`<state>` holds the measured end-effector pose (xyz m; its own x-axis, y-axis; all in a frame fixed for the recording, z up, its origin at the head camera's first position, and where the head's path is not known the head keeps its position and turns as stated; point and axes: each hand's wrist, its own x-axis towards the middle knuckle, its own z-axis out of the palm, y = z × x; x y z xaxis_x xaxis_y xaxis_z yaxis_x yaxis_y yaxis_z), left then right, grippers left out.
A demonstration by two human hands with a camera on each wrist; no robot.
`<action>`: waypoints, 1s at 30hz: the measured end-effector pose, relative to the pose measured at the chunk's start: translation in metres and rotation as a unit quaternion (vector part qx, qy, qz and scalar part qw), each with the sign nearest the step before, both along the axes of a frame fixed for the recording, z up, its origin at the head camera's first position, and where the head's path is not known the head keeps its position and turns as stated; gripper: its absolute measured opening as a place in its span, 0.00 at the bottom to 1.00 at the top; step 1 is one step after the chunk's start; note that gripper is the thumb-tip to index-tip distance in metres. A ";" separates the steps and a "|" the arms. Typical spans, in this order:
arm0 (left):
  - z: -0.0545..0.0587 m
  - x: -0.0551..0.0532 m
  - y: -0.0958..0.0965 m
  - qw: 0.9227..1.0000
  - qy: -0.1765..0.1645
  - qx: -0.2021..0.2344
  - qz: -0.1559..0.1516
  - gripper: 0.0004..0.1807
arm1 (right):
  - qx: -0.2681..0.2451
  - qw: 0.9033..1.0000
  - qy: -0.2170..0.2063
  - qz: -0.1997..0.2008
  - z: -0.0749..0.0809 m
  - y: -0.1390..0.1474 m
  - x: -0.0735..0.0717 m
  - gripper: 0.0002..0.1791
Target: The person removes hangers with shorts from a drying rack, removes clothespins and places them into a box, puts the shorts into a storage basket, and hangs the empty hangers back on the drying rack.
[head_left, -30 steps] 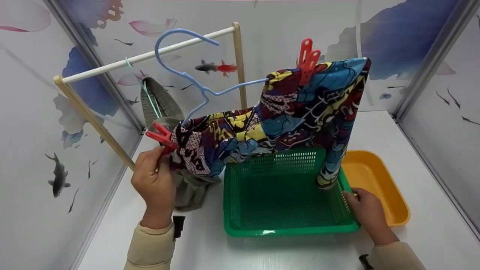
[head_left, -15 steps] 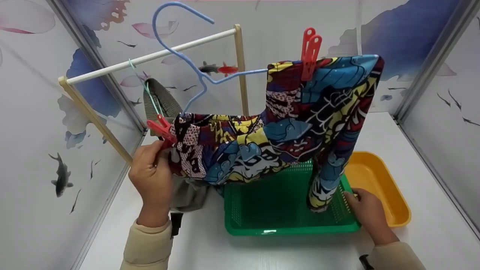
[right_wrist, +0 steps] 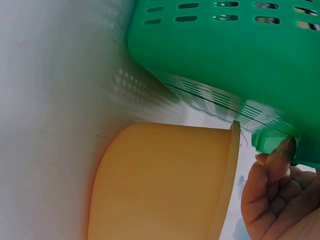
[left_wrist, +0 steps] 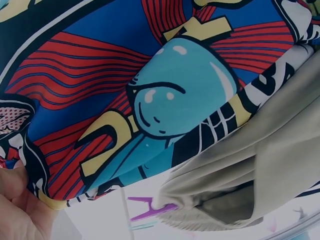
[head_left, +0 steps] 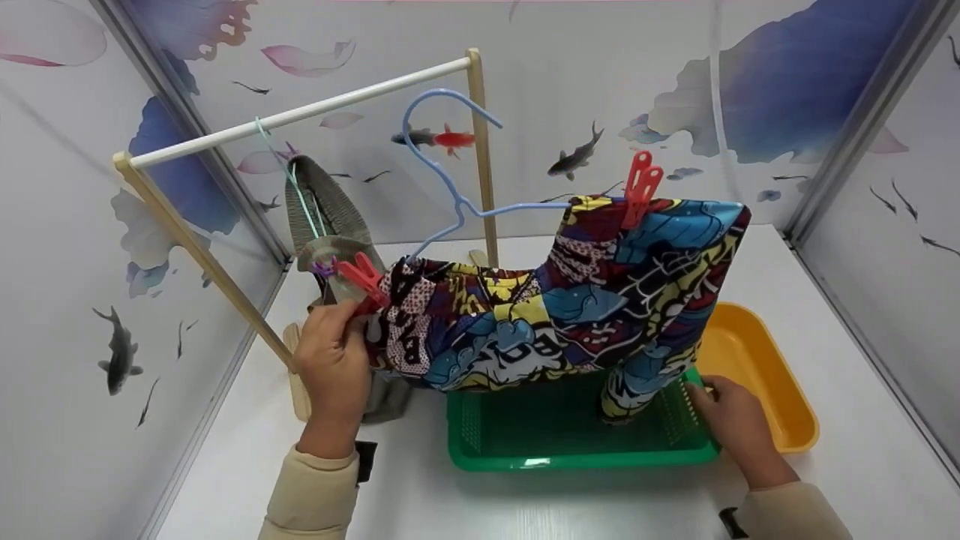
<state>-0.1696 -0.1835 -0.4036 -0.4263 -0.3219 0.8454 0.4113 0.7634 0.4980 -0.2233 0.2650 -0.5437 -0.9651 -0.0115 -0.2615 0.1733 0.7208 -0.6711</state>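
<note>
My left hand (head_left: 334, 367) pinches the left edge of colorful patterned pants (head_left: 517, 330), just under a red clothespin (head_left: 364, 276). The left wrist view shows that hand's fingertips (left_wrist: 20, 185) on the cloth's edge. A blue hanger (head_left: 457, 195) carries the pants, tilted with its hook up and its right side higher. A second red clothespin (head_left: 642, 191) clips the upper right of the pants. Below hangs a leg of the pants, overlapping the green basket (head_left: 540, 461). My right hand (head_left: 739, 427) grips the basket's right rim, seen also in the right wrist view with curled fingers (right_wrist: 260, 200).
Behind the pants stands a wooden rack (head_left: 225, 300) with a white rod (head_left: 322, 107). An olive garment (head_left: 330, 202) hangs there on a mint hanger (head_left: 300, 187), with a purple clothespin (left_wrist: 150, 206) on it. A yellow tub (head_left: 765, 375) sits right of the basket.
The hanger with the pants first rose a little, then came down and moved right, away from the rack's rod. My left hand went with it. My right hand stayed on the basket rim.
</note>
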 end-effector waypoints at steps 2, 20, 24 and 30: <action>-0.004 -0.001 0.001 1.000 -0.002 -0.005 -0.001 0.09 | 0.003 1.000 0.000 0.002 0.000 0.000 0.000 0.32; -0.036 -0.005 0.011 0.998 -0.003 -0.059 0.031 0.10 | 0.030 0.999 0.019 0.030 0.003 0.003 -0.002 0.35; -0.043 -0.007 0.013 0.997 0.004 -0.075 0.037 0.11 | 0.032 0.999 0.007 0.033 0.004 0.005 -0.004 0.37; -0.056 -0.008 0.018 0.994 0.011 -0.094 0.051 0.12 | 0.025 0.999 0.005 0.037 0.004 0.006 -0.003 0.37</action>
